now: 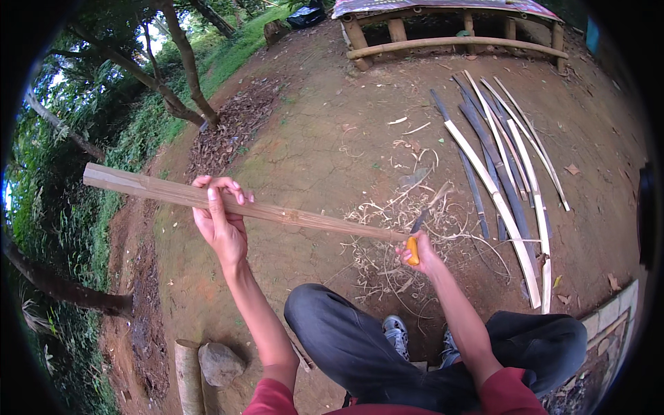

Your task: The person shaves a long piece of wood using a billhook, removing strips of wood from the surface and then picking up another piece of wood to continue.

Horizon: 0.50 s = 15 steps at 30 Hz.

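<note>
A long flat bamboo strip (304, 218) lies slantwise across the view, its wide end at the left and its narrower end at the right. My left hand (227, 232) is closed round it left of its middle, thumb on the near face and fingers behind. By the strip's right end, my right hand (424, 254) grips a knife (413, 249) by its orange-yellow handle. The dark blade points away from me, with a pale curl of shaving near its tip. Whether the blade touches the strip, I cannot tell.
Curled shavings (377, 270) cover the soil before my feet. Several long bamboo strips (493, 183), dark and pale, lie at the right. A low bamboo platform (456, 45) stands at the back. A stone (221, 364) and a log (188, 377) lie near left; trees (183, 66) grow beyond.
</note>
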Each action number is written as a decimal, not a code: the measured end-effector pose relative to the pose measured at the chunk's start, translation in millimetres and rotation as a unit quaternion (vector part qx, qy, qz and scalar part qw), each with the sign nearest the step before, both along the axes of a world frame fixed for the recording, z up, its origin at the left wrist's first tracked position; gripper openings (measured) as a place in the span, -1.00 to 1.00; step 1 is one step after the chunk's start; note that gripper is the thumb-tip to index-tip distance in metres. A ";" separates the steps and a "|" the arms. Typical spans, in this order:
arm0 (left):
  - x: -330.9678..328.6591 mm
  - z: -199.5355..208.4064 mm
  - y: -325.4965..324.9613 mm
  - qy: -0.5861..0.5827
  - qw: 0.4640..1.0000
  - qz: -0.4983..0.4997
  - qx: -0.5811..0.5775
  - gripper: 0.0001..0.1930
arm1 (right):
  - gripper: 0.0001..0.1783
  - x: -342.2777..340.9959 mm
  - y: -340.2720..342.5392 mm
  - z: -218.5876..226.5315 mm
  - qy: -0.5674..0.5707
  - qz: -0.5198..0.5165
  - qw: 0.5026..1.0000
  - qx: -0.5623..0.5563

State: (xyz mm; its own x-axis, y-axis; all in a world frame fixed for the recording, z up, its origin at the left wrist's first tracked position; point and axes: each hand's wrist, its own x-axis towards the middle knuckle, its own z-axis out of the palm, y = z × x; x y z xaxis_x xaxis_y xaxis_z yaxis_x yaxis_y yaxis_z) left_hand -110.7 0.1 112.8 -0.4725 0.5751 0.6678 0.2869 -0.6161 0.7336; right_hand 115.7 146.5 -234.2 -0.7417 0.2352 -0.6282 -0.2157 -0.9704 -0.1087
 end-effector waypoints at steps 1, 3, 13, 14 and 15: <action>-1.5 -3.0 2.3 0.001 1.000 0.003 0.000 -0.82 | -0.59 0.1 -4.6 3.3 -0.031 -0.005 0.998 0.057; -3.5 -2.5 4.1 0.014 1.000 0.010 -0.002 -0.86 | -0.61 -6.6 -16.5 27.0 -0.084 -0.008 0.982 0.167; 31.8 9.5 60.7 0.025 0.995 0.018 0.097 -0.77 | -0.85 1.4 -10.3 160.8 -0.192 -0.013 0.795 0.575; 41.6 15.9 66.5 0.035 0.996 0.023 0.085 -0.71 | -0.82 2.3 -16.0 164.6 -0.213 -0.011 0.785 0.582; 46.8 17.2 73.6 0.031 0.995 0.007 0.091 -0.70 | -0.80 4.6 -21.2 166.7 -0.204 -0.012 0.781 0.590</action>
